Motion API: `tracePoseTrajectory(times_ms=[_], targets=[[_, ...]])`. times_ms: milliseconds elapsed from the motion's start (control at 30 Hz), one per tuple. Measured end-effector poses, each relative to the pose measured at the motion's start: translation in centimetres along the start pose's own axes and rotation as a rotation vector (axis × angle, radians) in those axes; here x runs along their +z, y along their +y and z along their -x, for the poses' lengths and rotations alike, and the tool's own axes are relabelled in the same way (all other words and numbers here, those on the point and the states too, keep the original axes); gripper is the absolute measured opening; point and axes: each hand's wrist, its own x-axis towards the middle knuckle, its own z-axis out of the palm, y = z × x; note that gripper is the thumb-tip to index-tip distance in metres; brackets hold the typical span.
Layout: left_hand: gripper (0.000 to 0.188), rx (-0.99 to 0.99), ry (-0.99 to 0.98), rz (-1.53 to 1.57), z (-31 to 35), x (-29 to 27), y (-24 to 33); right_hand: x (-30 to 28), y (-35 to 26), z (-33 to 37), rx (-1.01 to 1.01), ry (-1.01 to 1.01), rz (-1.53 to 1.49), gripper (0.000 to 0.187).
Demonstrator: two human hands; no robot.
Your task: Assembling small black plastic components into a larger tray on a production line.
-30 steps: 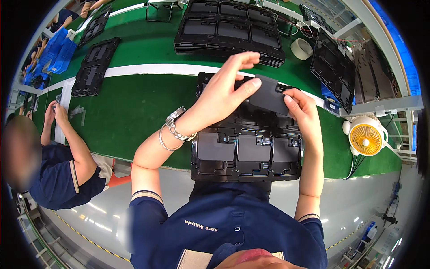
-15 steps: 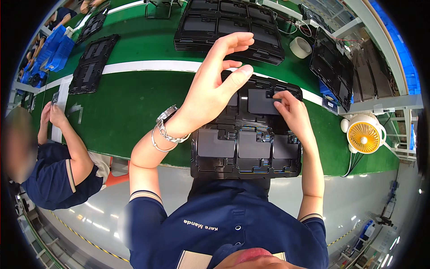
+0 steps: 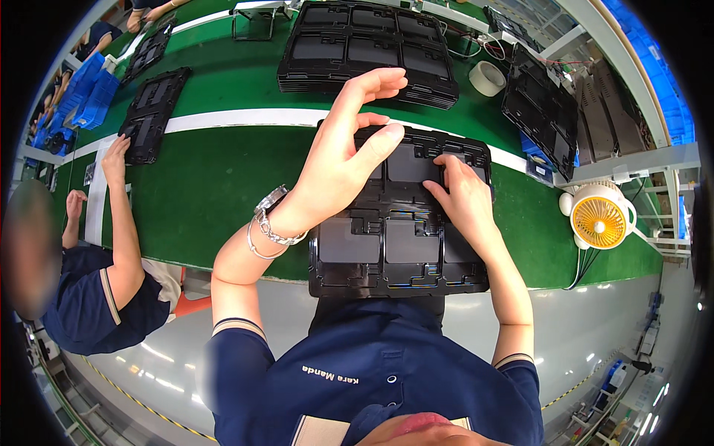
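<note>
A black tray (image 3: 346,285) with several moulded compartments lies near me at the table's front edge. Flat dark grey plates sit in its compartments, among them a front-left plate (image 3: 348,241), a front-middle plate (image 3: 412,243) and a back-middle plate (image 3: 407,165). My left hand (image 3: 346,152) is raised over the tray's back-left part, thumb apart and fingers stretched, with nothing in it. My right hand (image 3: 462,195) hovers over the tray's right side. Its thumb and forefinger are apart beside the back-middle plate. The hand and forearm partly cover the right-hand compartments.
A stack of similar trays (image 3: 364,70) stands behind my tray. A tape roll (image 3: 487,78), a leaning black tray (image 3: 541,111) and a yellow-white fan (image 3: 599,217) are at the right. On the left, a co-worker's hand (image 3: 115,160) touches another black tray (image 3: 155,111).
My right hand has let go of the back-middle plate, which now lies in its compartment. The left hand has lowered slightly. The co-worker's one hand has reached to a tray.
</note>
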Motion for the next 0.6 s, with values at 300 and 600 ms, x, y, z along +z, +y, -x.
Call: tracePoseTrajectory(times_ms=[300, 600], targets=[[0.053, -0.039, -0.026, -0.042, 0.4, 0.4, -0.1, -2.3, 2.2, -0.6, 0.043, 0.050, -0.048, 0.019], [0.051, -0.043, -0.071, -0.066, 0.5, 0.8, -0.6, -1.9, 4.9, -2.2, -0.113, 0.082, -0.058, 0.019]])
